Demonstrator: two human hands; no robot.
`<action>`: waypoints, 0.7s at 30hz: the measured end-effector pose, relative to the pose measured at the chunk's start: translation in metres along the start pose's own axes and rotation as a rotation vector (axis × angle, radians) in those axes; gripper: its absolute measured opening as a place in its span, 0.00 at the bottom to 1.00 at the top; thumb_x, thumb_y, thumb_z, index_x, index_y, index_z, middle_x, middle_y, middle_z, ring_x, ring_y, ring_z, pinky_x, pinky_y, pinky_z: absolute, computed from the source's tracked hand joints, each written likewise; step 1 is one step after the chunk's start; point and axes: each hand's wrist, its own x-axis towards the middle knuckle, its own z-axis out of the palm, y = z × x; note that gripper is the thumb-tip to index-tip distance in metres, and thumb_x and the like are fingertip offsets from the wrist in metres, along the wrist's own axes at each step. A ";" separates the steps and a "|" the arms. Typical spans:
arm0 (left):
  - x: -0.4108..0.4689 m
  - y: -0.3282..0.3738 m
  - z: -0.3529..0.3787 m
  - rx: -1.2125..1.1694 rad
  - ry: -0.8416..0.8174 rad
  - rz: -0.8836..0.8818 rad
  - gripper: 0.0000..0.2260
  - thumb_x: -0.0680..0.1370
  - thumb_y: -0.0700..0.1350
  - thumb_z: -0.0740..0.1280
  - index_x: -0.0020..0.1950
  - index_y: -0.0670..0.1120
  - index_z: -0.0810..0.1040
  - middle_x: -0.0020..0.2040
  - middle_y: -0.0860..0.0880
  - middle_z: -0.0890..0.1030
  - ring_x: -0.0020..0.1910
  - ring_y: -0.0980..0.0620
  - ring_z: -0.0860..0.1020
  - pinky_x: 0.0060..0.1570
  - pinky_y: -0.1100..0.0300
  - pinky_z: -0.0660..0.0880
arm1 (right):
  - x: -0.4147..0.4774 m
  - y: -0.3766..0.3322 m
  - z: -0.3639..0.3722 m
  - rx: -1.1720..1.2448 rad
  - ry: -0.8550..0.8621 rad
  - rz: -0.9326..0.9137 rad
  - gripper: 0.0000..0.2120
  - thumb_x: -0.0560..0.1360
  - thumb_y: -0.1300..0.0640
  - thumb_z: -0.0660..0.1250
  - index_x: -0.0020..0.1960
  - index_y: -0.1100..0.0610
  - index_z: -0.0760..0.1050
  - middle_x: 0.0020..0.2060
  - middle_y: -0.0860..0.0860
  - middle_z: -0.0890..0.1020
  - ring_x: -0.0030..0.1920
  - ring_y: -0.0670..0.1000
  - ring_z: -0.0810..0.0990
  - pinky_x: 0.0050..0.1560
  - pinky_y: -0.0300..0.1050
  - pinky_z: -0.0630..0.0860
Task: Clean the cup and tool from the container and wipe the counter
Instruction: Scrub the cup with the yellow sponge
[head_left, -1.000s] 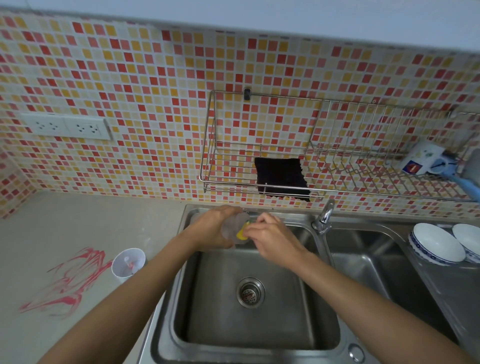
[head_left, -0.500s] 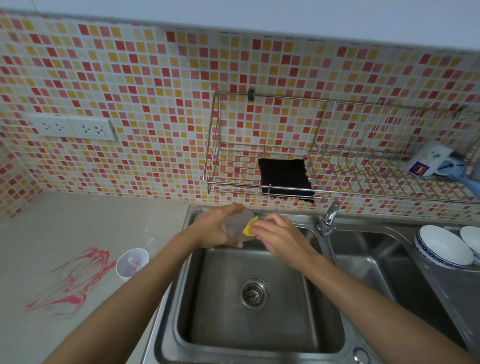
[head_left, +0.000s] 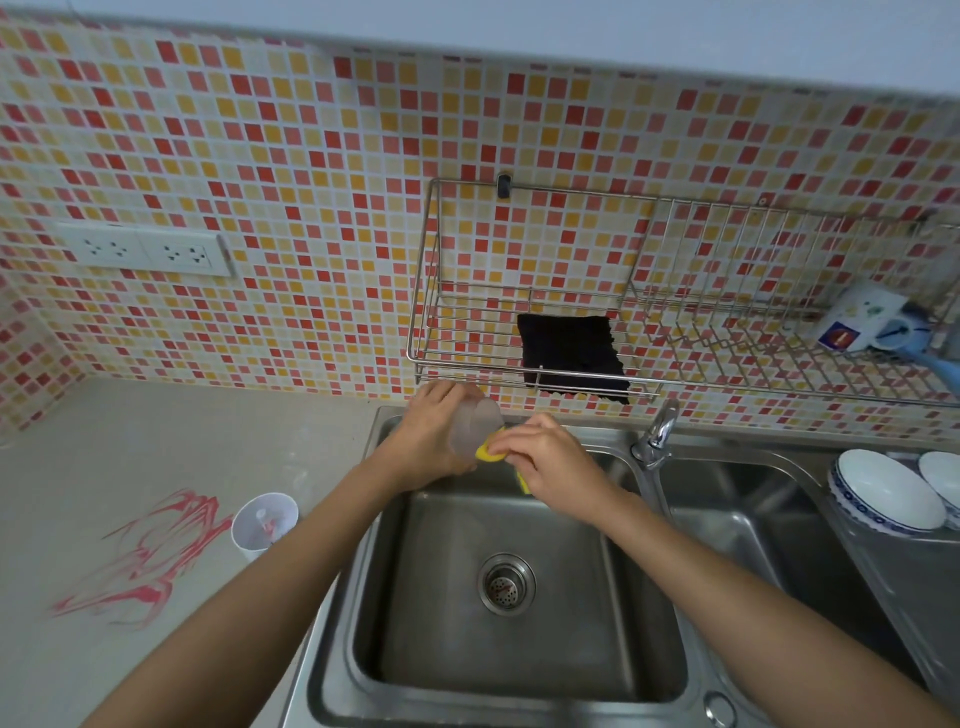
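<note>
My left hand (head_left: 434, 434) grips a small translucent cup (head_left: 477, 421), tilted on its side above the back rim of the left sink basin (head_left: 511, 597). My right hand (head_left: 553, 460) pinches a yellow sponge (head_left: 488, 451) and presses it against the cup's mouth. On the counter to the left stands a white container (head_left: 264, 525) with a small tool stained red inside it. A red smear (head_left: 150, 558) is spread over the beige counter (head_left: 156, 441) beside that container.
A faucet (head_left: 660, 431) stands between the two basins. A wire rack (head_left: 675, 332) on the tiled wall holds a black cloth (head_left: 569, 356) and a mug (head_left: 862, 319). Two white bowls (head_left: 883, 491) sit at the right. A double wall socket (head_left: 145, 252) is at left.
The hands stay together over the sink back; the sponge has shifted slightly against the cup. The view has drifted a little.
</note>
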 end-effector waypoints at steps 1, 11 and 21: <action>0.001 -0.001 0.000 0.062 -0.017 0.025 0.36 0.65 0.56 0.78 0.69 0.51 0.67 0.67 0.53 0.71 0.66 0.52 0.65 0.67 0.51 0.67 | 0.002 -0.001 0.000 0.047 -0.060 0.031 0.11 0.75 0.64 0.67 0.55 0.54 0.82 0.54 0.45 0.83 0.50 0.51 0.73 0.55 0.42 0.69; -0.002 -0.001 0.001 0.102 -0.120 0.082 0.33 0.68 0.52 0.78 0.70 0.54 0.68 0.68 0.55 0.73 0.66 0.54 0.69 0.67 0.59 0.66 | -0.003 -0.007 0.016 -0.250 0.049 -0.114 0.15 0.70 0.66 0.71 0.54 0.55 0.83 0.51 0.46 0.84 0.48 0.54 0.73 0.50 0.49 0.73; -0.013 0.001 0.005 0.060 -0.101 0.113 0.33 0.68 0.50 0.78 0.70 0.49 0.69 0.67 0.52 0.74 0.67 0.52 0.70 0.68 0.60 0.66 | -0.008 0.000 0.022 -0.407 0.149 -0.170 0.15 0.68 0.66 0.72 0.53 0.55 0.83 0.51 0.46 0.83 0.48 0.54 0.73 0.48 0.48 0.75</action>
